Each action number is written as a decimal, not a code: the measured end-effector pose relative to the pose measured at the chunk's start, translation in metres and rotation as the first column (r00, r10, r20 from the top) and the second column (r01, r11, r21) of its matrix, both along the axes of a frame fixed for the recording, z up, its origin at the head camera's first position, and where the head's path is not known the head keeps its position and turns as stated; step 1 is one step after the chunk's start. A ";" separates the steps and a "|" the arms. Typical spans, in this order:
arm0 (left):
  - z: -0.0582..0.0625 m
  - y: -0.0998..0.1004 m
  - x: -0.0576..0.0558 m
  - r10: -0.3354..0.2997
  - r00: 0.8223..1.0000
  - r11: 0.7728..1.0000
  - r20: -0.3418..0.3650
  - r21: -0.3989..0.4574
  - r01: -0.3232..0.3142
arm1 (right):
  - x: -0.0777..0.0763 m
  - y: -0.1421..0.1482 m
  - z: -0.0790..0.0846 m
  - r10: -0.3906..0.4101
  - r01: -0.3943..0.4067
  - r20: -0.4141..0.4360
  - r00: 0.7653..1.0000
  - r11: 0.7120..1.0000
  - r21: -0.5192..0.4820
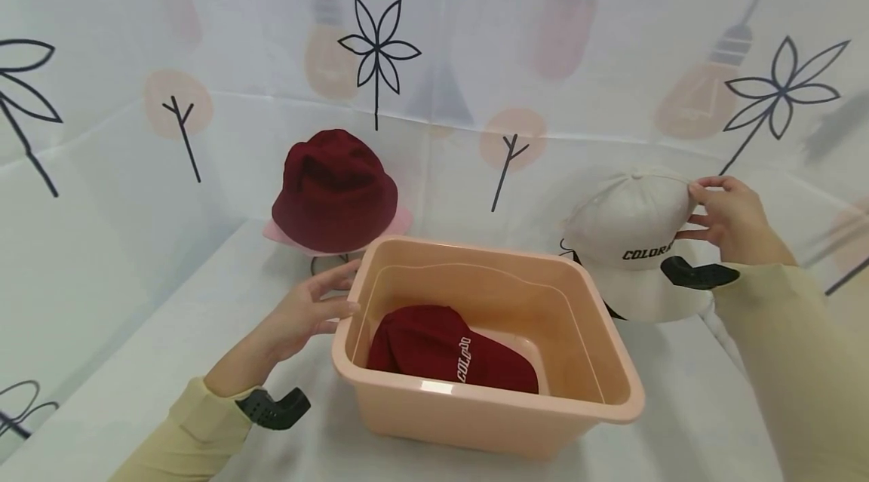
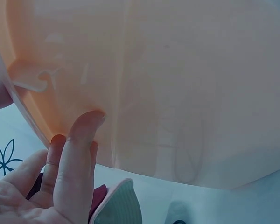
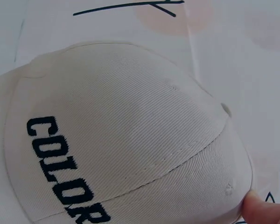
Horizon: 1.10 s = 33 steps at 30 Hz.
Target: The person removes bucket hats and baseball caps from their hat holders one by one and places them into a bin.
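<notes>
My right hand [image 1: 735, 222] pinches the right side of a white baseball cap [image 1: 627, 203] with dark "COLOR" lettering. In the right wrist view the cap's crown [image 3: 116, 121] fills most of the picture, a fingertip at its lower right edge. My left hand [image 1: 305, 316] touches the left rim of a peach plastic basin [image 1: 468, 422], fingers fairly straight. Against the basin's outer wall [image 2: 177, 93], the left wrist view shows several of these fingers [image 2: 77, 158]. Inside the basin lies a dark red baseball cap [image 1: 434, 346] with white lettering, its brim toward the right.
Behind the basin at left, a dark red bucket hat [image 1: 333, 195] sits over a pink brim [image 1: 400, 222], above a wire stand [image 1: 329, 265]. Black wire [image 1: 566, 245] shows beside the white cap. A patterned white cloth [image 1: 434, 90] hangs behind the white table [image 1: 204, 301].
</notes>
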<state>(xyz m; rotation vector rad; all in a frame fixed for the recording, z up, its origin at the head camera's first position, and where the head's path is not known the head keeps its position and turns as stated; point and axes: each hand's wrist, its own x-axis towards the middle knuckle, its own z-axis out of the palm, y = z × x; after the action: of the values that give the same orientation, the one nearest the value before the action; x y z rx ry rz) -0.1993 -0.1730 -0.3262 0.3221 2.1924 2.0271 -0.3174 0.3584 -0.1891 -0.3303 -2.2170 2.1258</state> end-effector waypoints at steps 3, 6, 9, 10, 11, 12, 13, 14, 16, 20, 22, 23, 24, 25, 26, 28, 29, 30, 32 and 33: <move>0.000 0.000 0.000 0.005 1.000 1.000 0.007 -0.002 -0.005 | 0.000 -0.001 0.004 -0.002 0.001 0.017 1.000 1.000 0.011; 0.001 0.000 0.000 0.006 1.000 1.000 0.008 -0.001 -0.006 | -0.002 -0.002 0.008 0.001 -0.001 0.011 1.000 1.000 0.001; 0.001 0.000 0.001 0.001 1.000 1.000 0.005 0.000 -0.001 | -0.003 -0.003 0.011 -0.014 0.014 -0.022 1.000 1.000 -0.008; 0.001 0.000 0.001 0.001 1.000 1.000 0.004 0.001 -0.001 | -0.003 -0.004 0.011 -0.021 0.021 -0.032 0.999 1.000 0.000; 0.001 0.000 0.001 0.000 1.000 1.000 0.004 0.002 0.000 | -0.003 -0.005 0.012 -0.030 0.031 -0.039 0.999 0.999 0.019; 0.001 -0.001 0.001 0.000 1.000 1.000 0.004 0.001 0.000 | -0.003 -0.005 0.012 -0.035 0.037 -0.045 0.998 0.999 0.039; 0.001 -0.001 0.001 0.000 1.000 1.000 0.003 -0.001 0.000 | -0.003 -0.005 0.013 -0.040 0.043 -0.046 0.998 0.997 0.064; 0.001 -0.001 0.001 0.001 1.000 1.000 0.002 -0.002 -0.001 | -0.003 -0.006 0.013 -0.039 0.042 -0.046 0.998 0.996 0.082; 0.001 -0.001 0.001 0.003 1.000 1.000 0.001 -0.003 -0.003 | -0.002 -0.006 0.014 -0.036 0.041 -0.044 0.998 0.995 0.096; 0.001 -0.001 0.000 0.004 1.000 1.000 0.003 -0.004 -0.004 | -0.003 -0.005 0.017 -0.022 0.023 -0.057 0.998 1.000 0.019; 0.001 -0.001 0.000 0.005 1.000 1.000 0.004 -0.004 -0.005 | -0.003 -0.003 0.019 -0.023 0.020 -0.061 0.998 0.999 -0.045; 0.001 -0.001 0.000 0.005 1.000 1.000 0.005 -0.002 -0.005 | -0.003 -0.003 0.019 -0.026 0.022 -0.062 0.998 0.997 -0.069; 0.001 -0.001 0.000 0.004 1.000 1.000 0.004 -0.002 -0.004 | -0.004 -0.002 0.020 -0.031 0.026 -0.061 0.998 0.996 -0.085; 0.001 -0.001 0.000 0.004 1.000 1.000 0.004 -0.001 -0.004 | -0.004 -0.001 0.021 -0.040 0.035 -0.058 0.998 0.995 -0.089; 0.000 -0.001 0.000 0.003 1.000 1.000 0.005 -0.001 -0.003 | -0.004 -0.001 0.021 -0.046 0.040 -0.055 0.997 0.994 -0.097; 0.000 -0.001 0.000 -0.002 1.000 1.000 0.007 0.007 0.002 | -0.005 0.000 0.022 -0.064 0.061 -0.040 0.997 0.994 -0.092; 0.000 -0.001 0.000 -0.005 1.000 1.000 0.008 0.012 0.005 | -0.005 0.000 0.023 -0.071 0.067 -0.036 0.997 0.994 -0.087; 0.000 -0.001 0.000 -0.008 1.000 1.000 0.010 0.012 0.008 | -0.005 0.000 0.024 -0.076 0.073 -0.032 0.997 0.994 -0.077; 0.000 -0.001 0.000 -0.012 1.000 1.000 0.012 0.015 0.012 | -0.006 0.001 0.025 -0.082 0.080 -0.026 0.996 0.994 -0.070; 0.000 -0.001 0.000 -0.014 1.000 1.000 0.013 0.016 0.014 | -0.006 0.001 0.026 -0.081 0.080 -0.024 0.996 0.995 -0.066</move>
<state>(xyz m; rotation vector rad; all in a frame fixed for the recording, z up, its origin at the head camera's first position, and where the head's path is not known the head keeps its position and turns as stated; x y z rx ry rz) -0.1994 -0.1742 -0.3263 0.3235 2.1617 2.0344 -0.3231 0.3592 -0.1626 -0.3860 -2.0865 2.1517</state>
